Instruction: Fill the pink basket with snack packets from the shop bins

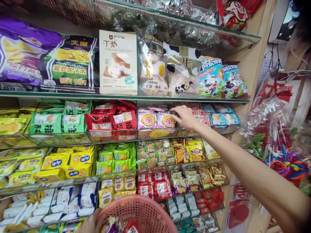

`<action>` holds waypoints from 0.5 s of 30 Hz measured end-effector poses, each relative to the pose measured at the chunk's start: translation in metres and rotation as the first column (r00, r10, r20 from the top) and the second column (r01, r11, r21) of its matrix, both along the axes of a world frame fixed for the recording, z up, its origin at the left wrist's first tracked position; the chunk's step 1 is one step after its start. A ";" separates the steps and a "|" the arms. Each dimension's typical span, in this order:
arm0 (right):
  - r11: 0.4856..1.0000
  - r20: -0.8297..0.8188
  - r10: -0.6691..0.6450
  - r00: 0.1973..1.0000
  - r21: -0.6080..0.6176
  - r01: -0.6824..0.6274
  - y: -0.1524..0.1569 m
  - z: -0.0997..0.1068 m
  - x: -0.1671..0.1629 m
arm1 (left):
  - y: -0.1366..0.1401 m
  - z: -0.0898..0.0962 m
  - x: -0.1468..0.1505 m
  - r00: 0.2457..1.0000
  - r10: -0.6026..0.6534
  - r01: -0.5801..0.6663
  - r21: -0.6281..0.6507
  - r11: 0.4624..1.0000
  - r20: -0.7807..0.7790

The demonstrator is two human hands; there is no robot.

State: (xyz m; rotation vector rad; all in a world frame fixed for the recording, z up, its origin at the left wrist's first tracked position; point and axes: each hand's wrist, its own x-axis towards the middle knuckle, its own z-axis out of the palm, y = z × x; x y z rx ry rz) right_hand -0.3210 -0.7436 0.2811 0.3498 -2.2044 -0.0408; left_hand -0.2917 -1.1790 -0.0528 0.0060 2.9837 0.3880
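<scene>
My right hand [184, 117] reaches in from the right, fingers stretched out and slightly bent at the right edge of a pink-and-white snack packet [166, 120] with a red swirl. The fingertips touch or nearly touch it; no firm grip shows. Beside that packet sits a matching pink packet [146, 119] in the same shelf compartment. At the bottom, my left hand [90, 223] is closed on the rim of a pink plastic basket [138, 203], with its fingers partly hidden. Inside the basket lie a red packet [132, 226] and a purple-and-white packet [110, 225].
Tiered bins hold red packets [123, 120], green packets [46, 123] and yellow packets [79, 165]. Above the bins, a glass shelf [73, 94] carries larger bags and an upright carton [118, 61]. Wrapped decorations [274, 129] hang at the right.
</scene>
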 end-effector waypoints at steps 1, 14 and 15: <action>1.000 0.037 -0.003 0.999 0.012 0.003 0.001 0.000 -0.002 | -0.001 -0.001 -0.001 1.000 0.001 -0.001 0.012 1.000 -0.007; 0.998 0.091 -0.029 0.995 0.065 0.024 -0.002 -0.010 -0.006 | -0.001 0.001 -0.002 1.000 -0.001 0.000 0.035 0.999 0.004; 0.998 0.089 -0.024 0.996 0.065 0.018 -0.003 -0.010 -0.006 | -0.001 0.002 -0.002 1.000 -0.002 0.002 0.035 0.999 0.000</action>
